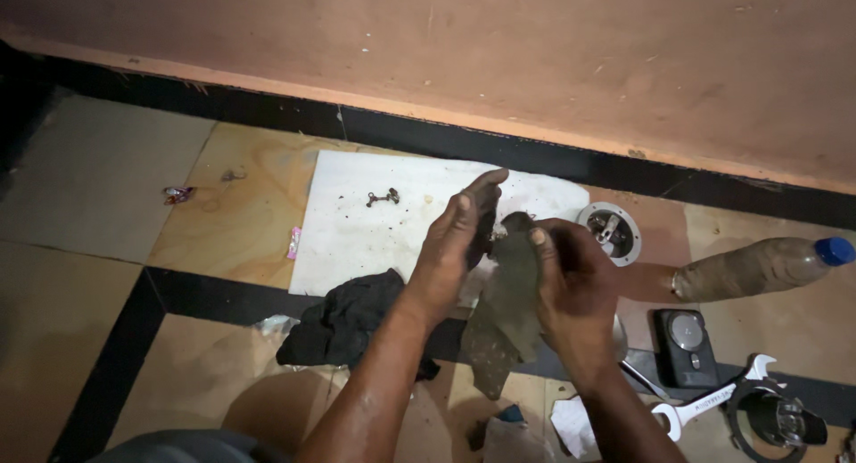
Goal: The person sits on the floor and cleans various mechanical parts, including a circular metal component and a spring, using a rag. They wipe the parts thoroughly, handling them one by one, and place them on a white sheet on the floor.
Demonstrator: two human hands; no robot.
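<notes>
Both hands are raised over the floor in the middle of the head view. My right hand (571,285) grips a dirty grey-green rag (506,316) that hangs down from it. My left hand (456,240) presses against the rag's upper part, fingers stretched up, with a small dark object (517,221) between the two hands; what it is cannot be told. Beneath the hands lies a white sheet (357,231) with a small metal part (383,196) and dark crumbs on it.
A black cloth (343,325) lies at the sheet's near edge. To the right are a round metal part (610,230), a lying plastic bottle with a blue cap (758,267), a dark box (685,345), a wrench (709,401), a ring-shaped part (774,417). Wrappers (178,194) lie left.
</notes>
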